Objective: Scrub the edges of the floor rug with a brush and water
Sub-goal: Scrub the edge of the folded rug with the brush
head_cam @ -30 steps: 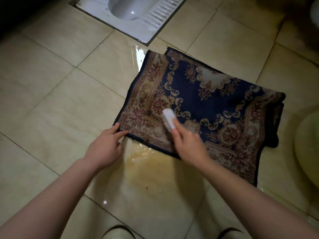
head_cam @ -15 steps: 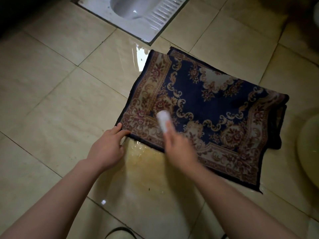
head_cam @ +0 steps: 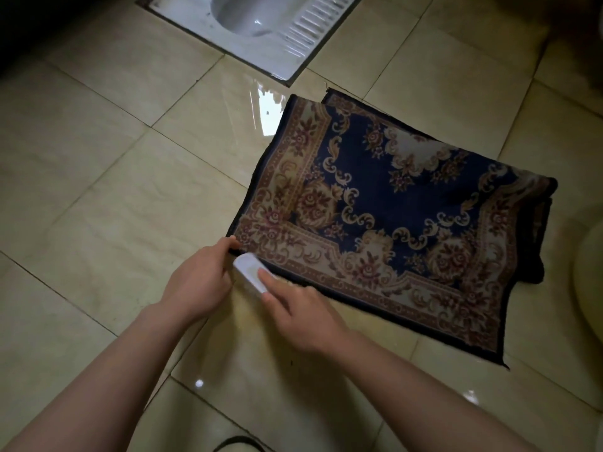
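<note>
Right hand (head_cam: 301, 309): curled over the rear of a white brush (head_cam: 248, 270), forefinger laid along its back, thumb hidden beneath.
Brush: held flat against the near edge of the rug (head_cam: 408, 203), just ahead of the knuckles, slanted toward the left hand (head_cam: 199, 278).
Left hand: immediately left of the brush, fingers bent, fingertips pinching the rug's nearest corner.
Rug: navy field with cream scrolls and a maroon floral border, spread ahead and to the right of both hands; far right end doubled over, a dark layer showing underneath.
Floor (head_cam: 107, 197): glossy beige tiles on all sides of the hands, wet and brownish under the wrists.
Puddle (head_cam: 267, 112): bright reflection well beyond the left hand, touching the rug's far left edge.
Squat toilet (head_cam: 277, 24): white, set into the tiles farthest from the hands, beyond the puddle.
Pale rim (head_cam: 587, 282): rounded shape far right of the right hand, cut off by the frame edge; identity unclear.
</note>
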The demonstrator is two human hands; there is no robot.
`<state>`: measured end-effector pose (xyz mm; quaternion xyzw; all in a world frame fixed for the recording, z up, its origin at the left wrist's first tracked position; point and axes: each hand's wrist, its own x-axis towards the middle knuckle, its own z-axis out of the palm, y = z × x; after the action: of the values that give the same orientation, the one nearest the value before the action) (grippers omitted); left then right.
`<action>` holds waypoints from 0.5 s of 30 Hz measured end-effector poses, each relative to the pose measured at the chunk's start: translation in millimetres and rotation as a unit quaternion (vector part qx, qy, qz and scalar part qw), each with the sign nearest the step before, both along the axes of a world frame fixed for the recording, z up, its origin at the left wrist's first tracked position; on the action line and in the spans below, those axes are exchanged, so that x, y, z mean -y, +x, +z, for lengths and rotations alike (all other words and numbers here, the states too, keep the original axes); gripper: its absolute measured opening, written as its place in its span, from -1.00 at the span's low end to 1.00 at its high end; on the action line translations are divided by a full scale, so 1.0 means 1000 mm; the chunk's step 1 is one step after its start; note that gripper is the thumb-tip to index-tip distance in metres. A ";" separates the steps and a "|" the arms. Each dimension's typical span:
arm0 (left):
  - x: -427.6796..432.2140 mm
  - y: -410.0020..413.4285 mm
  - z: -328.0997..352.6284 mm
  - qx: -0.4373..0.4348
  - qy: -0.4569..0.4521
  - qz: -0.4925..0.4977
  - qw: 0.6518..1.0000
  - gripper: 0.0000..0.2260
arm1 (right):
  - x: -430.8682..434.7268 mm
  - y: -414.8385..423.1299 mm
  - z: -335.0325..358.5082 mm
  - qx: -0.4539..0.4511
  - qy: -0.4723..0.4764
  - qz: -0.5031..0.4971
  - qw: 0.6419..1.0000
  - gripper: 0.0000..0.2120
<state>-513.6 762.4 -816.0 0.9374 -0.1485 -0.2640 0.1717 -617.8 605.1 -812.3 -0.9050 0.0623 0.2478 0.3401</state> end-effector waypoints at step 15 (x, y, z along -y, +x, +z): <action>-0.001 -0.002 0.000 0.000 -0.018 0.033 0.999 -0.59 | 0.040 0.038 -0.004 0.037 0.023 -0.036 0.998 -0.57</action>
<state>-515.4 763.2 -815.6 0.9386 -0.1221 -0.2550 0.1976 -580.0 565.2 -816.2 -0.9025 0.0767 0.2029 0.3721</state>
